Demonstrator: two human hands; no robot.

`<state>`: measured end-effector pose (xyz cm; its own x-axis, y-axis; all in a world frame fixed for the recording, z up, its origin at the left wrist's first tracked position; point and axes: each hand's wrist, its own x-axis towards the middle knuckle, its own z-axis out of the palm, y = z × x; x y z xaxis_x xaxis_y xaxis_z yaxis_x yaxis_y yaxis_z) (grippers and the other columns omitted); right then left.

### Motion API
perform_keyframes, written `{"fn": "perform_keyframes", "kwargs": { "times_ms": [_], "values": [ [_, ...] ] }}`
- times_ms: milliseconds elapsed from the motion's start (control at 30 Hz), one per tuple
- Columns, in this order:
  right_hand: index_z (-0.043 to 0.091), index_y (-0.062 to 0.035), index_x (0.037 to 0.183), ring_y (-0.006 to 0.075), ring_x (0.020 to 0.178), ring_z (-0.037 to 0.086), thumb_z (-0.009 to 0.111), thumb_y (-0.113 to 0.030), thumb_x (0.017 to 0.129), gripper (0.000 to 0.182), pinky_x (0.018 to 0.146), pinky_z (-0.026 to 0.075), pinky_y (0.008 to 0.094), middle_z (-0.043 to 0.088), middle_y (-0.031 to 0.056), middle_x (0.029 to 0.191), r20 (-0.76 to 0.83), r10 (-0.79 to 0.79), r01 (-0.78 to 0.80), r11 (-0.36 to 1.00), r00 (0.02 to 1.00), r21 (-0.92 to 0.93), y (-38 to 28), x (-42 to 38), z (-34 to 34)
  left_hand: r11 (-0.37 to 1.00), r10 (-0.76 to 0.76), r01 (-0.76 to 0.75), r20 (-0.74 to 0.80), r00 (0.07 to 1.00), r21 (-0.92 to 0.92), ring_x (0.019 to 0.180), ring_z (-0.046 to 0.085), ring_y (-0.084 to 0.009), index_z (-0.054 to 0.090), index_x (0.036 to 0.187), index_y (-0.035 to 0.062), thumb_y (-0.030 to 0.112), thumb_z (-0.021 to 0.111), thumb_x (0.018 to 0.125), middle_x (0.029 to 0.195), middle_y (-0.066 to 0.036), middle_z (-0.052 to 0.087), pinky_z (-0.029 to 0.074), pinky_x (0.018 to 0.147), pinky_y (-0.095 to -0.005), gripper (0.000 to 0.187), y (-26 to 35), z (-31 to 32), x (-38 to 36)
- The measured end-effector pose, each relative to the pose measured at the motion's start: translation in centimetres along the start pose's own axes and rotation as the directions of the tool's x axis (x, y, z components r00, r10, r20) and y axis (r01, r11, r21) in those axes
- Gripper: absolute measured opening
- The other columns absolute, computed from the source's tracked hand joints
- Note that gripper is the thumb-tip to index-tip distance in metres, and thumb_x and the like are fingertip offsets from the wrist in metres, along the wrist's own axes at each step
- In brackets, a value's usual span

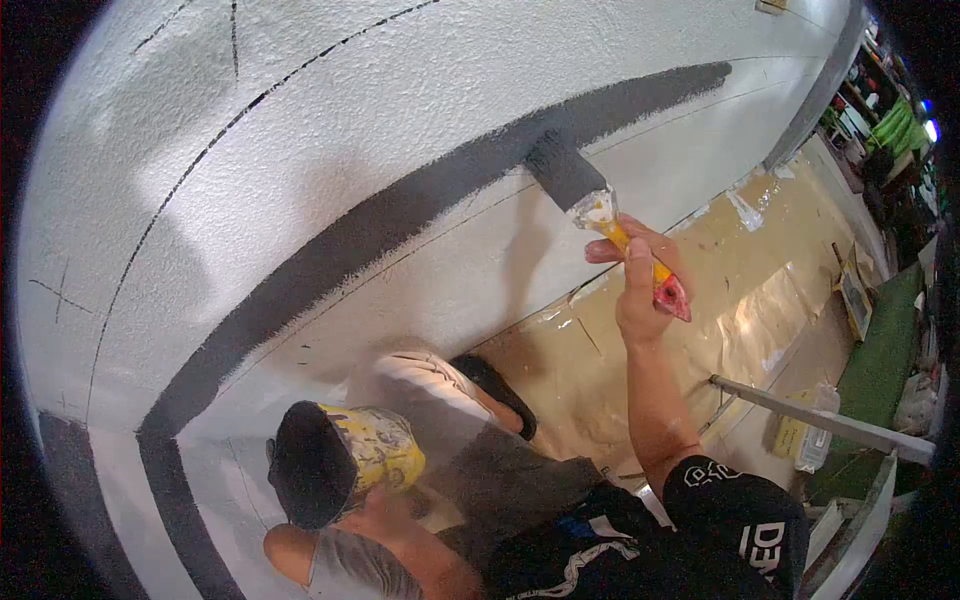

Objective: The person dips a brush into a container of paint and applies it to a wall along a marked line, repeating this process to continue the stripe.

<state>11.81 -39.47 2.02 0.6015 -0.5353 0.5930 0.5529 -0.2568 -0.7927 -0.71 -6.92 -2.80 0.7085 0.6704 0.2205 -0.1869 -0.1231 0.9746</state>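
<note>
Both grips are full: right hand (645, 272) holds flat brush (598, 205) against curved grey band (375, 232); left hand (378, 515), paint-crusted can (392, 450) below that band.

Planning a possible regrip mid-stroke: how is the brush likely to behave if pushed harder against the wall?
The brush has dark, coated bristles that would probably flex. Its yellow handle, in the right hand, looks straight and likely rigid. The broad bristle end may make it front-heavy.

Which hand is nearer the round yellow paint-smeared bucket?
Left. The left hand is holding the bucket; the right hand is farther off, up and rightward in view, gripping the flat yellow-handled paintbrush.
</note>
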Motion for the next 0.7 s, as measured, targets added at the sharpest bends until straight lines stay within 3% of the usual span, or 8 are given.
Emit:
{"fn": "perform_keyframes", "kwargs": {
  "times_ms": [167,267,333,367,400,433,633,700],
  "values": [
    [0.055,0.0108,0.108,0.0245,0.065,0.066,0.047,-0.019,0.095,0.034,0.069,0.057,0.0350,0.066,0.0190,0.078,-0.204,0.041,-0.024,0.996,0.978,0.087,1.0,2.4,0.4,0.992,0.124,-0.124,-0.036,0.992,-0.009,0.115,0.051,-0.0297,0.043,0.134,0.0094,0.052,0.052,0.089,0.128,-0.013,0.050,0.045,0.094,-0.0499,0.063,0.9,0.2,1.3],
    [0.054,0.0115,0.110,0.0246,0.069,0.066,0.046,-0.019,0.096,0.034,0.068,0.058,0.0356,0.065,0.0193,0.081,-0.313,0.050,0.002,0.987,0.948,0.163,1.1,2.0,-0.1,0.988,0.151,-0.147,-0.081,0.985,0.054,0.098,0.056,-0.0291,0.042,0.120,-0.0026,0.022,0.074,0.076,0.118,-0.016,0.053,0.050,0.083,-0.0447,0.060,1.0,-0.5,0.6],
    [0.054,0.0114,0.110,0.0240,0.071,0.066,0.045,-0.018,0.097,0.033,0.068,0.058,0.0354,0.065,0.0189,0.081,-0.338,0.033,0.014,0.991,0.941,0.134,1.1,1.5,0.4,0.711,-0.340,0.376,0.178,0.924,-0.594,0.108,0.055,-0.0302,0.039,0.133,0.0083,0.032,0.062,0.087,0.125,-0.013,0.051,0.049,0.091,-0.0465,0.057,0.1,-3.3,1.2],
    [0.054,0.0112,0.111,0.0234,0.073,0.066,0.045,-0.017,0.097,0.033,0.068,0.058,0.0351,0.065,0.0184,0.082,-0.365,0.014,0.025,0.994,0.931,0.102,1.2,1.2,0.8,0.713,-0.335,0.369,0.172,0.926,-0.596,0.108,0.055,-0.0302,0.039,0.133,0.0083,0.032,0.062,0.087,0.125,-0.013,0.051,0.049,0.091,-0.0465,0.057,-0.3,-3.2,1.5],
    [0.054,0.0112,0.111,0.0234,0.073,0.066,0.045,-0.017,0.097,0.033,0.068,0.058,0.0351,0.065,0.0184,0.082,-0.364,0.019,0.022,0.994,0.931,0.107,1.8,0.2,1.5,0.973,0.001,0.002,0.010,1.000,-0.229,0.106,0.056,-0.0302,0.040,0.131,0.0060,0.031,0.063,0.086,0.125,-0.013,0.051,0.049,0.090,-0.0450,0.057,-0.7,-2.9,1.9],
    [0.054,0.0109,0.112,0.0224,0.072,0.066,0.046,-0.016,0.096,0.032,0.068,0.057,0.0342,0.066,0.0176,0.081,-0.260,-0.036,0.045,0.999,0.965,0.029,2.6,-0.9,2.6,0.906,0.373,-0.366,0.009,0.928,0.213,0.104,0.057,-0.0302,0.041,0.130,0.0037,0.031,0.064,0.085,0.124,-0.013,0.052,0.050,0.090,-0.0435,0.057,-0.8,-2.7,2.3],
    [0.060,0.0095,0.107,0.0209,0.071,0.067,0.046,-0.013,0.095,0.029,0.074,0.053,0.0330,0.069,0.0158,0.080,0.286,-0.125,0.141,0.989,0.950,-0.035,-3.4,-5.1,7.6,0.918,0.393,-0.395,-0.049,0.918,-0.034,0.104,0.057,-0.0299,0.041,0.129,0.0024,0.030,0.066,0.084,0.124,-0.013,0.052,0.050,0.091,-0.0433,0.058,1.4,-2.8,3.5],
    [0.062,0.0085,0.103,0.0218,0.069,0.067,0.051,-0.009,0.092,0.024,0.071,0.054,0.0325,0.069,0.0161,0.079,0.240,-0.180,0.189,0.982,0.954,-0.013,-2.6,-5.2,7.4,0.911,0.407,-0.410,-0.056,0.912,-0.049,0.104,0.057,-0.0298,0.042,0.129,0.0019,0.029,0.067,0.083,0.124,-0.013,0.052,0.050,0.091,-0.0433,0.059,1.4,-3.2,3.7]
  ]
}}
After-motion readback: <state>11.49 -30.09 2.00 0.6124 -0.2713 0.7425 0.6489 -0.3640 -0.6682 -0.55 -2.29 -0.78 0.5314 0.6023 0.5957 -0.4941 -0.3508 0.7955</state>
